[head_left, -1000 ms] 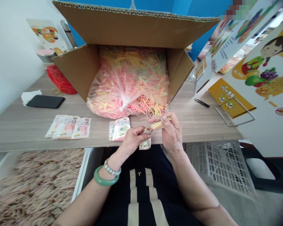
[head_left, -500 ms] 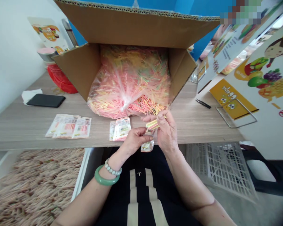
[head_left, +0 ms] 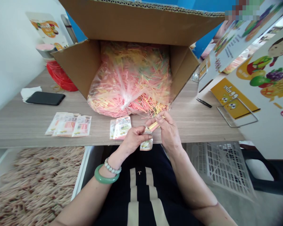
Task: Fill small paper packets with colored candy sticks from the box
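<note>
"Sticks (head_left: pixel 153 126), where are they now?"

"Pinched in my right hand (head_left: pixel 171 134), pink and yellow ones in a bundle, their far ends right at the mouth of the small packet (head_left: pixel 146 144)."

"And the other hand?"

"My left hand (head_left: pixel 133 139) is clamped on that packet near its upper end, and the lower end reaches past the front edge of the counter (head_left: pixel 202 125). My hands are close together, each with its own grip."

"So which step is this?"

"Bringing bundle and mouth together, I'd say; I can't tell whether the tips are inside. Going further calls for a steady left pinch and even ends, or one could snag."

"Anything around you?"

"Flat packets (head_left: pixel 121 127) just to my left, overlapping packets (head_left: pixel 69 125) farther left, and the big clear bag (head_left: pixel 129 83) in the cardboard box (head_left: pixel 143 25) behind."
</note>
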A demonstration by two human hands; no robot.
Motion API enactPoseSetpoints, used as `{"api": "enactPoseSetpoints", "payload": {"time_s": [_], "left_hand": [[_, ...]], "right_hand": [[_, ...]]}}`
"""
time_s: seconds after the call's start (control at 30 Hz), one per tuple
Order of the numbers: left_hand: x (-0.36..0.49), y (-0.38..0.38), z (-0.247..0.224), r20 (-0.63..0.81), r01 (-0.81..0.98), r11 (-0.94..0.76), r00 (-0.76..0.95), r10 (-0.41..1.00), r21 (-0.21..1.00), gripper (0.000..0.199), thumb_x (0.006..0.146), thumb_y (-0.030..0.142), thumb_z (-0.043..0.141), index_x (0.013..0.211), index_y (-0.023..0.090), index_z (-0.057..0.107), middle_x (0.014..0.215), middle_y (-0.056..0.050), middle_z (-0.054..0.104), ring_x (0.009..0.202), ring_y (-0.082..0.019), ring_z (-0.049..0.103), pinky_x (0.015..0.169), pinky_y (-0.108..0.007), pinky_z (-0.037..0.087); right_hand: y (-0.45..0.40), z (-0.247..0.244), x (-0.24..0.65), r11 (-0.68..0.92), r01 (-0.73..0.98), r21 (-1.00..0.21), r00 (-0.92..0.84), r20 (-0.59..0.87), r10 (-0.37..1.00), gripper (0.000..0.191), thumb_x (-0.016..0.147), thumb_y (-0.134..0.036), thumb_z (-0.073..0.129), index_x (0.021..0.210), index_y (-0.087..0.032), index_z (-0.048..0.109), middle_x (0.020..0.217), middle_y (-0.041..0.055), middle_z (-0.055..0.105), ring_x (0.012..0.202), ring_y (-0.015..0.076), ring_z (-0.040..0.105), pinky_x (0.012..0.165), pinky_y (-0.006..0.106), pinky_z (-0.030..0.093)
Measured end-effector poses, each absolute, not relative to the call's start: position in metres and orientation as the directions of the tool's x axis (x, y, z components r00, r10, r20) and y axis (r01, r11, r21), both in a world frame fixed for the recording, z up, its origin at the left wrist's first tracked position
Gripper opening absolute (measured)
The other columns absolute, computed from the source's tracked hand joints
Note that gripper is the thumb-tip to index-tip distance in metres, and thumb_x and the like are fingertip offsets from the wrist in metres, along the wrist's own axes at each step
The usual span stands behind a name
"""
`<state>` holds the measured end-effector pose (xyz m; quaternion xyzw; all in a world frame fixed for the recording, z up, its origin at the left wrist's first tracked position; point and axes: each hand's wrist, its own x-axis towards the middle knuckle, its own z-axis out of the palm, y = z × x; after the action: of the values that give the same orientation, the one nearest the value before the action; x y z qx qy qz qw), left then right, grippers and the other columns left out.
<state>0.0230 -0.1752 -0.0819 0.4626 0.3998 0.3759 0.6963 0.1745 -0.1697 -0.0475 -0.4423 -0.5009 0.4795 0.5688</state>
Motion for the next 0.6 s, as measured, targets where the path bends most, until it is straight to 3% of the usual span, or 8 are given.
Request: {"api": "enactPoseSetpoints", "payload": {"time_s": [0.2, 0.37, 0.47, 0.6], "left_hand": [[0.0223, -0.1758, -0.0805, -0.191, -0.072, 0.242, 0.421, 0.887, 0.968, 0.038, 0.067, 0.039, 0.081, 0.060, 0.017, 0.051, 0.061, 0.005, 0.043, 0.059, -0.009, 0.040, 0.056, -0.025, 0.030], [0.0215, -0.1762, -0.0802, -0.192, -0.077, 0.254, 0.460, 0.867, 0.964, 0.034, 0.067, 0.037, 0.080, 0.061, 0.016, 0.053, 0.062, 0.004, 0.045, 0.059, -0.010, 0.042, 0.056, -0.025, 0.031], [0.0213, -0.1759, -0.0808, -0.198, -0.099, 0.271, 0.457, 0.867, 0.957, 0.033, 0.066, 0.037, 0.082, 0.063, 0.016, 0.057, 0.063, 0.003, 0.048, 0.060, -0.011, 0.044, 0.058, -0.025, 0.033], [0.0226, -0.1752, -0.0834, -0.189, -0.202, 0.281, 0.381, 0.905, 0.938, 0.035, 0.064, 0.039, 0.086, 0.069, 0.014, 0.063, 0.065, 0.004, 0.051, 0.062, -0.010, 0.045, 0.060, -0.025, 0.035]], "right_hand": [[-0.1649, -0.0494, 0.1721, 0.073, -0.131, -0.989, 0.082, 0.062, 0.995, 0.022, 0.095, -0.042, 0.057, 0.082, -0.025, 0.054, 0.069, -0.0021, 0.074, 0.057, 0.0162, 0.063, 0.065, 0.031, 0.051], [-0.1635, -0.0501, 0.1702, 0.071, -0.113, -0.991, 0.111, 0.058, 0.992, 0.023, 0.093, -0.045, 0.057, 0.082, -0.025, 0.053, 0.067, -0.0018, 0.074, 0.053, 0.0153, 0.061, 0.059, 0.029, 0.048], [-0.1638, -0.0484, 0.1694, 0.046, -0.110, -0.993, 0.095, 0.036, 0.995, 0.025, 0.093, -0.046, 0.058, 0.082, -0.025, 0.052, 0.065, -0.0030, 0.072, 0.051, 0.0152, 0.059, 0.058, 0.030, 0.047], [-0.1665, -0.0487, 0.1697, 0.077, -0.091, -0.993, 0.036, 0.074, 0.997, 0.024, 0.093, -0.044, 0.060, 0.080, -0.025, 0.055, 0.074, -0.0018, 0.074, 0.065, 0.0168, 0.064, 0.068, 0.031, 0.049]]}}
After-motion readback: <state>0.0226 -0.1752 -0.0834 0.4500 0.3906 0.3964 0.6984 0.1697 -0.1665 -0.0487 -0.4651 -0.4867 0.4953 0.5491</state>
